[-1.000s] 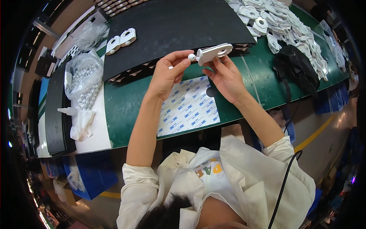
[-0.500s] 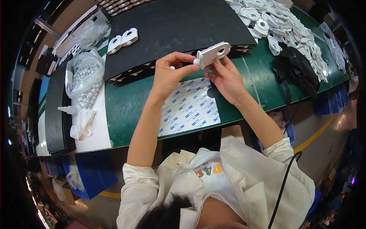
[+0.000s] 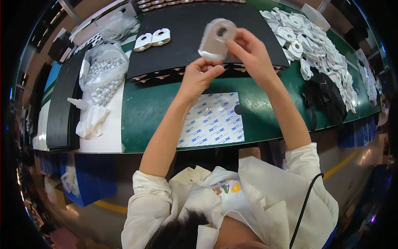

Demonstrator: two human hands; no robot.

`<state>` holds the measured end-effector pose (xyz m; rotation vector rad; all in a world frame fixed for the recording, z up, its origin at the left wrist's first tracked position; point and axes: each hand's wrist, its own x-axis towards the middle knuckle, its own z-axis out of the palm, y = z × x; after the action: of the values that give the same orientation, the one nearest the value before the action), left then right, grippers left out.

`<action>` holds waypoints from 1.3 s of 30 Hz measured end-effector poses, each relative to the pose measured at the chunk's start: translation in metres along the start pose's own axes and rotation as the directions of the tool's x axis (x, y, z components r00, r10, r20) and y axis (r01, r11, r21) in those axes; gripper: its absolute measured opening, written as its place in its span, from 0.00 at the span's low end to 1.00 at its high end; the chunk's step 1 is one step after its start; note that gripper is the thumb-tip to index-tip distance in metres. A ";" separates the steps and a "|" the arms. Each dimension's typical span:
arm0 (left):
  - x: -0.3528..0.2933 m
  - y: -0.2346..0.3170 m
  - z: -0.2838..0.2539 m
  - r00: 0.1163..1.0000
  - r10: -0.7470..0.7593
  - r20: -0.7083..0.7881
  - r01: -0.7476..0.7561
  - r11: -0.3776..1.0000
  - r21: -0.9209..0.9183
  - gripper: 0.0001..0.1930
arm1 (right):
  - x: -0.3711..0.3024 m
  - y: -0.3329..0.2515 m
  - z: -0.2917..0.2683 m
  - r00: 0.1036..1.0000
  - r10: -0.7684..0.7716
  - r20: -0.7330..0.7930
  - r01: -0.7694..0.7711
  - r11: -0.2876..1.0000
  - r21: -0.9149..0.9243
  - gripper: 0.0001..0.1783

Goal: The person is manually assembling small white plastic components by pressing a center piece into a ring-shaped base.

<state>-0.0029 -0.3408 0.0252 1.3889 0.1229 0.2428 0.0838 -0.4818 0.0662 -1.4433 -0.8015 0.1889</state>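
Note:
Above the black board (image 3: 182,45), my right hand (image 3: 255,56) grips a flat white plastic part (image 3: 213,41) with a round hole, pinching its side near the hole. The part is blurred and tilted upward. My left hand (image 3: 201,76) is just below the part's lower end, thumb and fingers drawn together; whatever they hold is hidden. Two similar white parts (image 3: 161,37) lie side by side at the board's left, with small white balls at their near edge. A white sheet with blue print (image 3: 211,124) lies on the green table (image 3: 145,108) under my wrists.
At left are a clear bag of white balls (image 3: 103,66), loose balls (image 3: 104,94), a white nozzle bottle (image 3: 78,103) and a crumpled white cloth (image 3: 93,122). A heap of white parts (image 3: 317,45) covers the right side, beside a black bag (image 3: 325,97). More parts line the board's far edge.
My right hand has lifted the white part up and away, turning it more upright. My left hand has come off its end and moved slightly right. The whole view has shifted a little.

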 end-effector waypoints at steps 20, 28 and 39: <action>0.003 -0.010 -0.009 0.862 -0.349 0.367 0.467 0.828 -0.310 0.17 | 0.117 0.069 0.015 0.985 0.160 -0.062 -0.169 0.962 -0.213 0.14; 0.001 -0.005 -0.004 0.894 -0.326 0.307 0.416 0.858 -0.301 0.18 | 0.036 0.053 -0.159 0.910 -0.236 -0.340 -0.134 0.608 -0.782 0.12; 0.000 -0.006 -0.002 0.916 -0.268 0.300 0.364 0.868 -0.338 0.14 | -0.042 0.063 -0.190 0.906 -0.072 -0.417 -0.389 0.245 -0.888 0.19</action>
<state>-0.0026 -0.3395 0.0190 0.9715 0.0921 -0.1777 0.1868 -0.6484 0.0073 -2.6809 -0.3622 -0.5732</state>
